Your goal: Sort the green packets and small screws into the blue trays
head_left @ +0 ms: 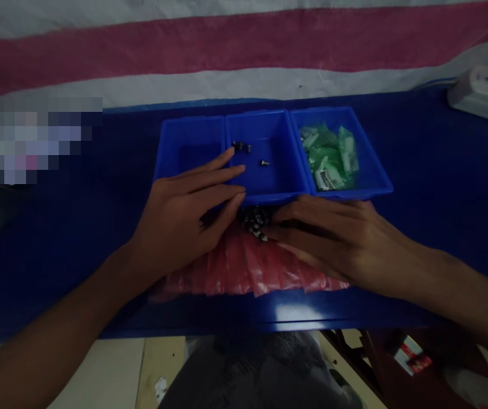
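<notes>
My left hand (188,213) reaches over the near left corner of the middle blue bin (261,197), its fingers stretched out and apart, with nothing seen in them. Just in front of that bin lies a heap of small black screws (254,217) with silvery ends. At the right side of the heap, my right hand (333,236) has its fingers bent and drawn together, the tips against a screw (263,236). Inside the middle bin are a few more loose black screws (241,147) and a single screw (264,163). Red plastic bags (252,270) lie in an overlapping row beneath both hands.
The left blue bin (192,120) adjoins the middle one. Green plastic packets with pale parts (329,159) fill part of the right blue bin (367,195). A white power strip (482,94) stands at the back right of the blue table (431,199). A striped sheet (244,42) hangs behind.
</notes>
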Motion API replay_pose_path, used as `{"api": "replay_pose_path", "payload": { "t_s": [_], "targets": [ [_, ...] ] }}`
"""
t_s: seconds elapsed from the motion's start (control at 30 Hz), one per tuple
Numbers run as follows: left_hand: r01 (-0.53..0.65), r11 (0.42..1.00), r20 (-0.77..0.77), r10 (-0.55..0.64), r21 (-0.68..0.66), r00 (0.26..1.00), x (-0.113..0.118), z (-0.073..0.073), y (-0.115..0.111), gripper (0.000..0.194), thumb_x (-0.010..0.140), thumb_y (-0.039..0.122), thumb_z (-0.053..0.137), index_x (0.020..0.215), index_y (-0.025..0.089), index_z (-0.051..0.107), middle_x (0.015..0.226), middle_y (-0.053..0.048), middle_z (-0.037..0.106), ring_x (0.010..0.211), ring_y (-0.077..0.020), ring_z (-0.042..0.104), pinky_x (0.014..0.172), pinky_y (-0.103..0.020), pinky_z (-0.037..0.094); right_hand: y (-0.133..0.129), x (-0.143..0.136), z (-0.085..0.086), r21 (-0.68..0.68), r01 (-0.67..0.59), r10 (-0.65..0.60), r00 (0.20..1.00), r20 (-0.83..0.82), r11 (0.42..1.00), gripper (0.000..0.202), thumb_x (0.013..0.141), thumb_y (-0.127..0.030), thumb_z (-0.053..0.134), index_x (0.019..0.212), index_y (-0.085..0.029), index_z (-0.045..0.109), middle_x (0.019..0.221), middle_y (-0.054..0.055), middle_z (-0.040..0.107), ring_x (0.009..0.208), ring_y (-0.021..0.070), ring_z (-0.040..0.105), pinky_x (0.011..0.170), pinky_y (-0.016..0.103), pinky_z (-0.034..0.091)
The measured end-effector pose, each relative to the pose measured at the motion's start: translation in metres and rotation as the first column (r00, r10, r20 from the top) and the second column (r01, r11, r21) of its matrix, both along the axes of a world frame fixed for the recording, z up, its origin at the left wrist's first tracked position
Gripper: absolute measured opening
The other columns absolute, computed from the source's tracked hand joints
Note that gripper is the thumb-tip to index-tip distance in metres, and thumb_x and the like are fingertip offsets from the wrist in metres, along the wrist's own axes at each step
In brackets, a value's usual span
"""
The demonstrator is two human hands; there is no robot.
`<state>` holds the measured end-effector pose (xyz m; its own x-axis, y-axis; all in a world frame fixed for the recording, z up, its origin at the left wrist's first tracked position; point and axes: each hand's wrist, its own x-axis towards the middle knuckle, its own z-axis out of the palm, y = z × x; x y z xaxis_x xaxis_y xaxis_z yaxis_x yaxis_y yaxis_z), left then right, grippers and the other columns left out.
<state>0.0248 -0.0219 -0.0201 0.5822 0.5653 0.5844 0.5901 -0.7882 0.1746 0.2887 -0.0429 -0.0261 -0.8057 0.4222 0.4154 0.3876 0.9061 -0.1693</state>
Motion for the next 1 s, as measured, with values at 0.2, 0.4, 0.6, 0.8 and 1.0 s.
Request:
{"api": "replay_pose_path", "payload": {
  "t_s": [0.2, 0.4, 0.6, 0.8, 1.0],
  "targets": [
    [0.006, 1.000, 0.012, -0.006, 0.002, 1.000, 0.000, 0.000, 0.000, 0.011, 0.103, 0.015, 0.068, 0.103, 0.019, 0.078, 0.124, -0.009, 0.080, 0.127, -0.0258, 0.073, 0.106, -0.038, 0.067, 0.000, -0.004, -0.003, 0.035, 0.022, -0.019, 0.997, -0.080, 0.999, 0.015, 0.107, -0.010, 0.058, 0.101, -0.011, 0.072, 0.100, 0.009, 0.079, 0.090, 0.0207, 0.076, 0.073, 0.033, 0.065],
    [0.006, 1.000, 0.010, -0.006, -0.007, 1.000, -0.002, -0.001, 0.000, 0.013, 0.103, 0.017, 0.067, 0.103, 0.022, 0.079, 0.126, -0.006, 0.080, 0.128, -0.0263, 0.072, 0.106, -0.040, 0.067, -0.006, -0.001, 0.009, -0.298, 0.058, -0.154, 0.938, -0.311, 0.953, 0.006, 0.103, -0.017, 0.070, 0.099, -0.021, 0.070, 0.118, 0.008, 0.083, 0.103, 0.0154, 0.081, 0.085, 0.026, 0.068],
    [0.017, 1.000, 0.004, -0.017, 0.001, 1.000, -0.002, -0.002, 0.001, 0.012, 0.102, 0.014, 0.068, 0.103, 0.019, 0.078, 0.124, -0.008, 0.080, 0.129, -0.0255, 0.072, 0.107, -0.037, 0.066, -0.003, -0.003, 0.017, -0.648, -0.057, -0.296, 0.856, -0.423, 0.760, 0.004, 0.096, -0.020, 0.078, 0.099, -0.022, 0.080, 0.087, -0.001, 0.083, 0.073, 0.0115, 0.079, 0.062, 0.019, 0.064],
    [0.015, 1.000, -0.004, -0.015, 0.005, 1.000, -0.002, 0.000, 0.000, 0.011, 0.102, 0.013, 0.068, 0.101, 0.017, 0.078, 0.124, -0.010, 0.080, 0.128, -0.0258, 0.072, 0.108, -0.036, 0.066, 0.002, -0.001, 0.020, -0.828, -0.170, -0.402, 0.811, -0.426, 0.534, 0.022, 0.084, -0.015, 0.088, 0.100, -0.031, 0.085, 0.093, -0.003, 0.083, 0.083, 0.0154, 0.080, 0.072, 0.023, 0.069],
    [0.004, 1.000, -0.009, -0.004, 0.008, 1.000, -0.001, -0.001, 0.001, 0.011, 0.103, 0.014, 0.067, 0.102, 0.018, 0.078, 0.125, -0.009, 0.080, 0.129, -0.0245, 0.071, 0.107, -0.036, 0.066, 0.004, -0.001, 0.018, -0.878, -0.169, -0.471, 0.790, -0.392, 0.447, 0.016, 0.080, -0.024, 0.093, 0.091, -0.030, 0.083, 0.075, -0.004, 0.077, 0.064, 0.0129, 0.073, 0.055, 0.022, 0.062]
  ]
}}
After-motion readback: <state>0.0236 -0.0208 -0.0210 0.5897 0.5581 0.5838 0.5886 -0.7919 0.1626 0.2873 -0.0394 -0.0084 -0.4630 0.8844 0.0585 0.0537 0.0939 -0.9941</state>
